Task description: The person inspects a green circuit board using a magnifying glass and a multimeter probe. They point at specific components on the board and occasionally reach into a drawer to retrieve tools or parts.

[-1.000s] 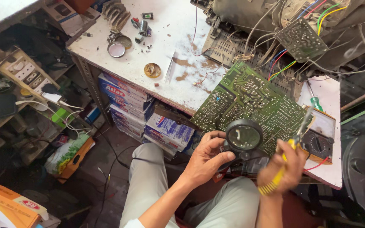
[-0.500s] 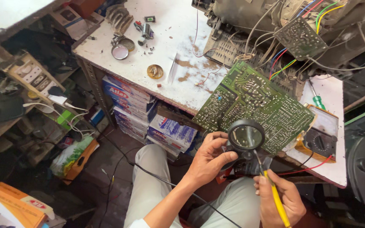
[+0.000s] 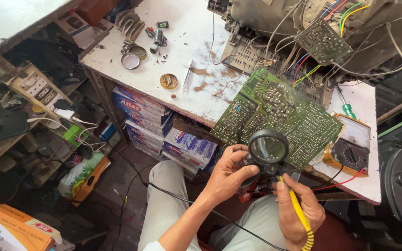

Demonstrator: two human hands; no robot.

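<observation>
Cluttered bench (image 3: 182, 42): left hand (image 3: 229, 174) grips magnifier (image 3: 267, 148), right hand (image 3: 298, 209) grips yellow iron (image 3: 296, 209). Risk: the propped circuit board (image 3: 275, 116) may slip if nudged.

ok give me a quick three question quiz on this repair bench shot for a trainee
1. True or false: the left hand holds the round black magnifying glass.
2. What does the right hand grip?
A. a red hammer
B. a yellow-handled soldering iron
C. a glass bottle
3. Fill in: the magnifier sits over the near edge of the green ____ board.

Key: 1 true; 2 B; 3 circuit.
</observation>
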